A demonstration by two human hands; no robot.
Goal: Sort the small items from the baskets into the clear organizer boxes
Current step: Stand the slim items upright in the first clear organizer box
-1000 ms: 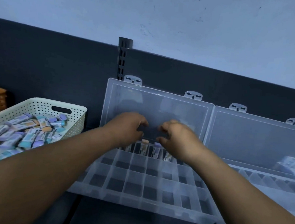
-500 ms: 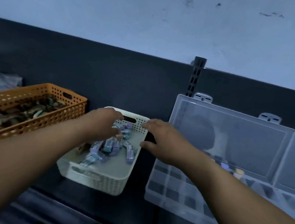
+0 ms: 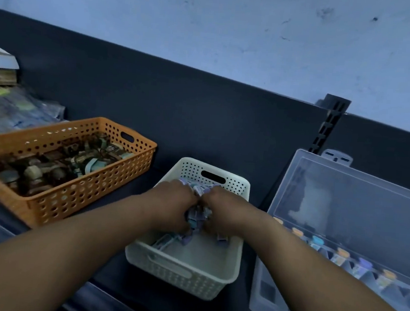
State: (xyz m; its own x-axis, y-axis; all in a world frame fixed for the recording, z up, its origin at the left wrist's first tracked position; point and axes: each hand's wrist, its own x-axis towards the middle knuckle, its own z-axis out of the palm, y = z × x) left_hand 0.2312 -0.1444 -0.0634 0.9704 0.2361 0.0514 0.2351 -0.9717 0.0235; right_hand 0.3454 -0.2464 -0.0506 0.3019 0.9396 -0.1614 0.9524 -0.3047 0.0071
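I had both hands, left (image 3: pixel 173 205) and right (image 3: pixel 224 209), curled around a clump of small packets (image 3: pixel 195 216) inside the cream basket (image 3: pixel 189 274); best lift few, then carry them right to the clear organizer box (image 3: pixel 339 239).

Both hands (image 3: pixel 174 203) now gathering small items (image 3: pixel 195 216) (white basket (image 3: pixel 189 274)).

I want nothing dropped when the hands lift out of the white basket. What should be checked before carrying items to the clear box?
1. Both hands inside the perforated white plastic basket: ok.
2. Left hand closed on small purple-and-teal packets: cannot tell, fingers hidden.
3. Right hand grip: cannot tell.
4. Clear plastic organizer box lid open: ok.
5. Free compartments in its near rows: ok.
6. Orange perforated basket clear of the path: ok.
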